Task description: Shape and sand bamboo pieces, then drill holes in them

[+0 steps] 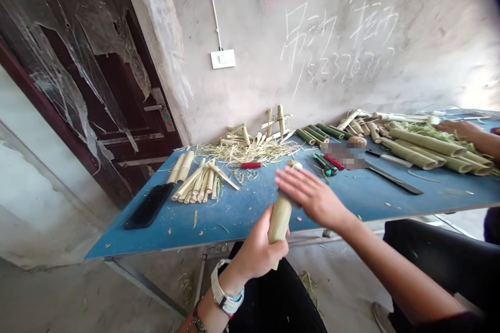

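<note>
- Bamboo tube (280, 218): raised between the two hands, above the lap (281, 302) and by the near edge of the blue table (234, 210); I read its long axis as slanting up and away, top leaning slightly right.
- Left hand (261, 245): the nearer one, fingers and thumb wrapped around the lower part.
- Right hand (318, 199): flat, fingers extended, crossing the long axis near the top from the right; from my view I cannot tell whether it presses or hovers.

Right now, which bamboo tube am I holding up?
The pale bamboo tube with your left grip wrapped around its lower part, raised off the blue table; the other tubes lie in groups there.
</note>
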Tool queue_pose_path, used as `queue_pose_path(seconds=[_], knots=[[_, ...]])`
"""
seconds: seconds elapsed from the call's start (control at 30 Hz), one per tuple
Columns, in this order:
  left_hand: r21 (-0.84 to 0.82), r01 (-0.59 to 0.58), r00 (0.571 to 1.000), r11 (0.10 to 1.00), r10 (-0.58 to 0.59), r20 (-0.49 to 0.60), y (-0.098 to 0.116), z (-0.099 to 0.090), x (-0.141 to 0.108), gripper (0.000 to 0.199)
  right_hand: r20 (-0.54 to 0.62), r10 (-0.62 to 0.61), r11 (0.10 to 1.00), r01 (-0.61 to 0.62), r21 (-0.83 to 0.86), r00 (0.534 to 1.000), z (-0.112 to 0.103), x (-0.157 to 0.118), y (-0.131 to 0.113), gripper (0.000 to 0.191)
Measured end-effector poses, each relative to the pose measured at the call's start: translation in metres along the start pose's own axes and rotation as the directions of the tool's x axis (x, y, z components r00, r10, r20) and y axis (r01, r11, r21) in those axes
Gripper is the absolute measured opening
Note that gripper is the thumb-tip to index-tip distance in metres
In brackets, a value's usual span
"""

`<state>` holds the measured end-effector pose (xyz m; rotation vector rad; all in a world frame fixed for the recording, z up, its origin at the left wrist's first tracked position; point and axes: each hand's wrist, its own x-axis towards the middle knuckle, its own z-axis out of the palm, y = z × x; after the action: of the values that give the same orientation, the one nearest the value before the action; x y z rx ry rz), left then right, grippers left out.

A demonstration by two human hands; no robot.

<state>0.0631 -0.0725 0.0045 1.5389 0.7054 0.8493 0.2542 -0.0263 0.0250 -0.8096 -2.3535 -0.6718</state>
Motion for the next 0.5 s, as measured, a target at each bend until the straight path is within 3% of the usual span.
queue_pose_path(seconds=[0.07,0.1,0.23,0.27,0.37,0.4,0.5], knots=[[-0.039,0.027,0.999,0.999,-0.025,0.039,0.0,-0.001,-0.001,0.051,-0.105,0.121,0.993,-0.121,0.009,0.987,0.009,0.001,0.009,0.055],[-0.057,0.043,0.998,0.997,-0.041,0.037,0.0,-0.003,-0.002,0.049,-0.131,0.128,0.992,-0.125,0.031,0.983,0.012,0.001,0.011,0.054],[-0.081,0.089,0.995,0.993,-0.092,-0.028,-0.002,-0.009,-0.004,0.041,-0.016,-0.151,0.975,0.152,0.16,0.988,0.02,-0.002,0.005,0.049],[-0.096,0.096,0.995,0.991,-0.098,-0.013,-0.003,-0.011,-0.005,0.043,-0.024,-0.126,0.976,0.129,0.174,0.992,0.021,-0.002,0.004,0.049],[-0.18,0.128,0.991,0.975,-0.117,0.07,-0.006,-0.013,-0.006,0.043,-0.165,0.098,0.976,-0.063,0.206,0.981,0.024,-0.003,0.0,0.049],[-0.194,0.135,0.99,0.972,-0.126,0.06,-0.007,-0.013,-0.006,0.04,-0.154,0.082,0.973,-0.046,0.225,0.985,0.025,-0.004,-0.002,0.048],[-0.201,0.15,0.989,0.968,-0.15,0.014,-0.008,-0.014,-0.007,0.036,-0.039,-0.18,0.943,0.184,0.279,0.983,0.029,-0.005,0.002,0.049]])
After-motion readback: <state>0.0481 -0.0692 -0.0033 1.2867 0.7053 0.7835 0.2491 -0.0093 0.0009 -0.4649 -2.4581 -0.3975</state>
